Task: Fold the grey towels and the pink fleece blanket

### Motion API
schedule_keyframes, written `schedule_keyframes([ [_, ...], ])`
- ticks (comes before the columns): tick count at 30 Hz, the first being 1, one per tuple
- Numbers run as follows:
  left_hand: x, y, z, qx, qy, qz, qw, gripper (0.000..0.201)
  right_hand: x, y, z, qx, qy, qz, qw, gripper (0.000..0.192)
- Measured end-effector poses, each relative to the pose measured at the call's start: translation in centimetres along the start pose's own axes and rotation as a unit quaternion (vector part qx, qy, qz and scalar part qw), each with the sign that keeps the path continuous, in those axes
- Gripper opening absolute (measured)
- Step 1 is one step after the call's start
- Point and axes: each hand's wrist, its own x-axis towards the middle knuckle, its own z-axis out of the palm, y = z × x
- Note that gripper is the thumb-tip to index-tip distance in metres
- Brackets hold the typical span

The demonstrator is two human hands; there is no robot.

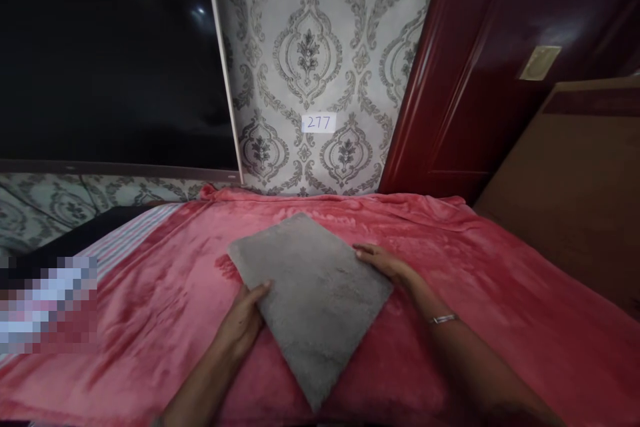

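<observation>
A flat grey square mat (310,300) with a soft-looking, slightly fuzzy surface is tilted above the pink blanket (165,300), one corner pointing toward me. My left hand (247,313) grips its left edge, thumb on top and the other fingers hidden underneath. On the opposite side, my right hand (383,260) holds the upper right edge, with fingers along the border and part of the grip out of sight. A silvery bracelet (443,319) circles my right wrist.
Behind the blanket stands a patterned wall (310,53) with a paper label (319,123) reading 277. A large dark screen (110,60) is at left. To the right are a dark red door (480,67) and a brown cardboard box (565,180). Striped cloth (135,233) lies at left.
</observation>
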Motion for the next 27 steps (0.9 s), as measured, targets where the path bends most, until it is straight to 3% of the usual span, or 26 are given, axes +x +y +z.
schedule_keyframes([
  [2,0.2,-0.3,0.6,0.011,0.01,0.044,0.999,0.053,0.4,-1.0,0.4,0.0,0.008,0.015,1.0,0.049],
  [5,0.7,0.1,1.5,0.028,0.031,0.076,0.996,0.055,1.1,-2.5,1.2,0.016,0.01,0.025,1.0,0.042],
  [10,1.7,3.0,2.3,0.092,0.032,0.087,0.991,0.05,-0.1,-4.4,2.7,0.07,-0.047,0.044,0.995,0.022],
  [15,3.6,8.6,3.2,0.185,-0.079,0.036,0.979,0.053,-4.9,-6.0,3.6,0.17,-0.016,-0.019,0.985,0.03],
  [18,5.5,12.3,5.1,0.261,-0.155,0.018,0.953,0.054,-9.3,-7.0,4.6,0.295,0.014,-0.061,0.953,0.043],
  [21,7.6,15.2,8.2,0.354,-0.239,0.013,0.904,0.058,-13.4,-7.1,6.9,0.368,0.006,-0.095,0.925,0.053],
  [23,9.0,16.1,10.4,0.425,-0.3,0.024,0.854,0.064,-15.3,-6.2,9.1,0.358,0.002,-0.123,0.926,0.052],
  [25,10.5,15.5,11.8,0.528,-0.336,0.047,0.779,0.066,-16.4,-4.7,11.5,0.334,-0.01,-0.138,0.933,0.049],
  [27,11.8,13.5,12.3,0.65,-0.319,0.083,0.685,0.066,-17.2,-3.0,13.3,0.312,-0.051,-0.116,0.941,0.04],
])
